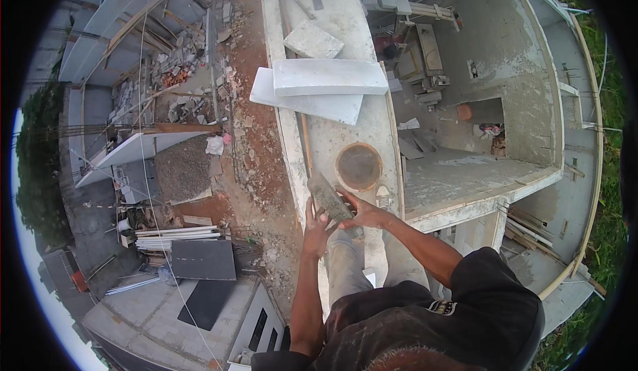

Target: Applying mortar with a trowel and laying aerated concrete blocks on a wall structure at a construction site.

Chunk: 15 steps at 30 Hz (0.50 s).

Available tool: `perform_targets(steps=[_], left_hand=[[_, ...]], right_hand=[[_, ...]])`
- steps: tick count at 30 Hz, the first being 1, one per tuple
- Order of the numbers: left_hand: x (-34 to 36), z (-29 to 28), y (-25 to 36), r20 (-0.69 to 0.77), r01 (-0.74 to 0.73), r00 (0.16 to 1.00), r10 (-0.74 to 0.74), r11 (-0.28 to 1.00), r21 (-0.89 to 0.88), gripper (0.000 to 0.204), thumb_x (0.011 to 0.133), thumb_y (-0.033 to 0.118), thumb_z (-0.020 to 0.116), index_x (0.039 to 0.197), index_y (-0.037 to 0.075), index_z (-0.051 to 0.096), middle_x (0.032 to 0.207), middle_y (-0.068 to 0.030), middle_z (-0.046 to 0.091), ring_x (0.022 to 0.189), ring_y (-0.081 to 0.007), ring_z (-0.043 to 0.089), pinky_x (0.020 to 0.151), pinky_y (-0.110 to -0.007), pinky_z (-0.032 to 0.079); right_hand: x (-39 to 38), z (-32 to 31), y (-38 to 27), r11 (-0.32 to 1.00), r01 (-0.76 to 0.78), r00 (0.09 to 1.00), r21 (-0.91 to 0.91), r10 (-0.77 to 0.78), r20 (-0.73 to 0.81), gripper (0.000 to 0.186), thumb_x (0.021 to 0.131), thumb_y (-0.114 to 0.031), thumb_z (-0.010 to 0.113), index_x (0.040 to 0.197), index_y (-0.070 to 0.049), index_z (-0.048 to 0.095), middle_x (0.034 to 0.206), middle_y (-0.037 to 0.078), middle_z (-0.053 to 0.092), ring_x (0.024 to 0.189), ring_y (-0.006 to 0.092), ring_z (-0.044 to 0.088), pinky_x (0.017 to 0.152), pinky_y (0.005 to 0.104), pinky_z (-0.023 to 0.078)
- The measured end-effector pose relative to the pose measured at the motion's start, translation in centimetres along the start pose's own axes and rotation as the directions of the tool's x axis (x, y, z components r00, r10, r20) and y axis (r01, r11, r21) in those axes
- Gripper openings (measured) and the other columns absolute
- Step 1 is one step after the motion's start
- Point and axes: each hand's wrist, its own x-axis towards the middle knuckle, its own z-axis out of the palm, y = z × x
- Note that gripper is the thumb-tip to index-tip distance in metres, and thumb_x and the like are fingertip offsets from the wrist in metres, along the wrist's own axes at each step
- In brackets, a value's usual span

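A grey block [325, 194] is held slantwise over the concrete ledge [335, 136], near the round container [381, 165], with the fingers of the left hand [318, 225] and right hand [363, 212] gripping its opposite sides; balanced pressure and steady footing would best keep it controlled.

Held block [326, 195]: rough, matt | 2 white slabs [330, 77]: smooth, matt | wall [508, 55]: uneven plaster | shirt [425, 328]: matt cloth
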Motion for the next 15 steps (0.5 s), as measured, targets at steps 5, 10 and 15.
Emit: perform_targets(steps=[5, 10, 15], left_hand=[[-7.8, 1.9, 9.7, -0.027, -0.308, 0.947, 0.321, 0.926, 0.218, 0.090, 0.075, 0.021, 0.078, 0.143, -0.001, 0.024, 0.132, -0.0170, 0.046, 0.123, -0.0290, 0.047, 0.104, -0.040, 0.037], [-15.2, -0.2, 15.8, -0.099, -0.561, 0.708, 0.699, 0.643, 0.521, 0.104, 0.071, 0.021, 0.082, 0.146, -0.006, 0.016, 0.137, -0.0236, 0.040, 0.125, -0.0310, 0.043, 0.106, -0.040, 0.034], [-15.0, -5.4, 18.2, -0.222, -0.564, 0.463, 0.858, 0.478, 0.673, 0.103, 0.072, 0.017, 0.080, 0.147, -0.003, 0.012, 0.142, -0.0230, 0.033, 0.129, -0.0327, 0.038, 0.108, -0.040, 0.031]], right_hand=[[-1.6, 8.6, -9.1, 0.957, 0.277, 0.958, -0.086, -0.268, 0.103, 0.111, 0.069, -0.031, 0.085, 0.153, -0.011, 0.014, 0.149, 0.015, 0.030, 0.137, 0.0286, 0.031, 0.113, 0.0400, 0.026], [-0.9, 10.3, -13.2, 0.753, 0.424, 0.895, -0.503, -0.432, 0.107, 0.101, 0.070, -0.030, 0.084, 0.149, -0.011, 0.025, 0.144, 0.016, 0.039, 0.127, 0.0329, 0.043, 0.107, 0.0415, 0.035], [-4.7, -0.3, -3.6, 0.692, 0.015, 0.654, -0.722, -0.552, -0.516, 0.062, 0.063, 0.006, 0.061, 0.122, -0.010, 0.060, 0.092, 0.011, 0.059, 0.090, 0.0308, 0.058, 0.080, 0.0387, 0.047]])
